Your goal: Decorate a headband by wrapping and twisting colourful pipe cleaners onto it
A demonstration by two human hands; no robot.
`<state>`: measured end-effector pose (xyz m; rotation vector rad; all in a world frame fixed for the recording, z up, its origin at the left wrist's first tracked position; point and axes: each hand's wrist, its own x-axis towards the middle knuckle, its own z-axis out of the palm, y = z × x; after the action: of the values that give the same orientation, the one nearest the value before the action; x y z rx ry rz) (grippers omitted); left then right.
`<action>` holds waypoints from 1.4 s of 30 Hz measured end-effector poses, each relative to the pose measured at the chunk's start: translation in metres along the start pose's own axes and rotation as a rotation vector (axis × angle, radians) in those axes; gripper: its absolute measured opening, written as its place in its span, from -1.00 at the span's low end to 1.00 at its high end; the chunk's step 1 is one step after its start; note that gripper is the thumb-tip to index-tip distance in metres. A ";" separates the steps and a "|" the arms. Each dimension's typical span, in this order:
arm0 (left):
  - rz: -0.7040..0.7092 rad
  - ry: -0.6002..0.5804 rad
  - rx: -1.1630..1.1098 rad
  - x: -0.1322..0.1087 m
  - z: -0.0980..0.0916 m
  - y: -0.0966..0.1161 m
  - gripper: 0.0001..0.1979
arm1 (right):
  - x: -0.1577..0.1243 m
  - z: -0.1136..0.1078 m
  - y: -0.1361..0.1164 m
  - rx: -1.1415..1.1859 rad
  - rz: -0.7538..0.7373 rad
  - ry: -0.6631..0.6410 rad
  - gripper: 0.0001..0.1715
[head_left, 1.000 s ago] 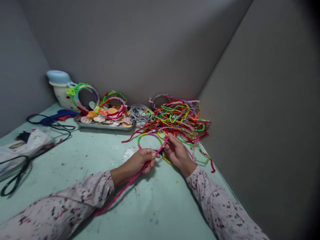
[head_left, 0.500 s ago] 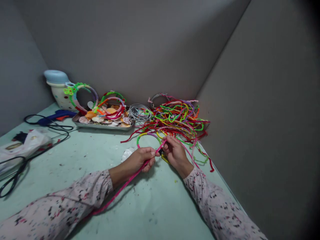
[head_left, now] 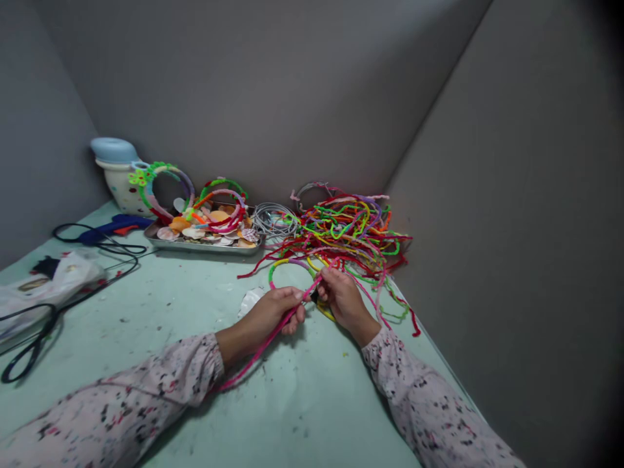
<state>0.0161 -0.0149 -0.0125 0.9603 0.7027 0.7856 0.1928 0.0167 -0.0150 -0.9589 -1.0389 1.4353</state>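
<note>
**2 hands pinch a pink chenille stem above a mint-green tabletop**

From where I stand, the pink chenille stem [head_left: 253, 358] is just below the centre of the frame, running from the fingers down along the left forearm. The left hand [head_left: 280, 308] pinches it narrowly between thumb and forefinger; the right hand [head_left: 342, 298] grips it close to its upper end, also in a tight fingertip pinch, with a short taut length between them.

It looks light and fuzzy, soft on the outside and probably wired inside, so I judge that it bends easily, keeps a bend and hardly slips. A pinch near the tip should steer it best; held far back, the loose tail would likely flop. Hard kinking seems its main weakness.

Just beyond the fingers, at mid-frame, lies a multicoloured ring [head_left: 271, 275], partly hidden by the hands. A white scalloped piece [head_left: 249, 300], perhaps a shell, sits beside the left wrist. Under the right hand is something black, too covered to identify. Right of centre sprawls a tangled heap of chenille stems [head_left: 341, 224]; left of centre, a metal tray [head_left: 207, 247] holds shells [head_left: 194, 232].
</note>
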 end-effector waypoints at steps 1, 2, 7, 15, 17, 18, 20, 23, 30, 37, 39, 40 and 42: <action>-0.006 0.008 0.002 0.000 0.000 0.000 -0.74 | 0.001 -0.001 0.000 0.000 0.002 -0.010 -0.64; -0.013 0.015 0.003 0.000 0.000 0.000 -0.74 | 0.001 -0.002 0.001 -0.006 0.006 -0.026 -0.64; -0.044 0.028 0.025 -0.001 0.001 0.002 -0.76 | -0.001 0.000 0.004 -0.035 -0.017 -0.034 -0.65; 0.001 0.028 0.119 -0.002 0.004 0.006 -0.78 | -0.004 0.011 -0.003 0.111 -0.035 0.061 -0.69; -0.008 0.038 0.095 -0.003 0.004 0.006 -0.77 | -0.003 0.010 -0.004 0.102 -0.019 0.040 -0.70; -0.014 0.041 0.080 -0.003 0.004 0.005 -0.76 | -0.002 0.009 -0.004 0.088 -0.010 0.027 -0.70; -0.015 0.042 0.055 -0.004 0.002 0.004 -0.75 | 0.000 0.005 -0.004 0.063 -0.008 0.013 -0.70; 0.000 0.035 0.043 -0.004 0.001 0.003 -0.74 | 0.003 0.000 -0.004 0.070 -0.044 0.050 -0.70; -0.011 0.064 0.029 -0.002 -0.001 0.002 -0.78 | 0.001 0.001 -0.004 0.077 -0.030 0.030 -0.66; 0.027 0.089 0.044 -0.003 0.001 0.005 -0.77 | -0.004 0.005 0.000 -0.058 0.021 -0.084 -0.65; 0.016 0.072 0.036 -0.004 0.002 0.006 -0.75 | -0.004 0.004 0.001 -0.053 0.013 -0.059 -0.64; 0.009 0.065 0.035 -0.005 0.002 0.006 -0.75 | -0.003 0.003 0.001 -0.043 0.014 -0.049 -0.65; -0.007 0.062 0.044 -0.005 0.003 0.005 -0.75 | -0.002 0.003 0.001 -0.023 0.010 -0.033 -0.66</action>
<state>0.0145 -0.0183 -0.0062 0.9760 0.7800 0.7989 0.1903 0.0146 -0.0153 -0.9609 -1.0777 1.4543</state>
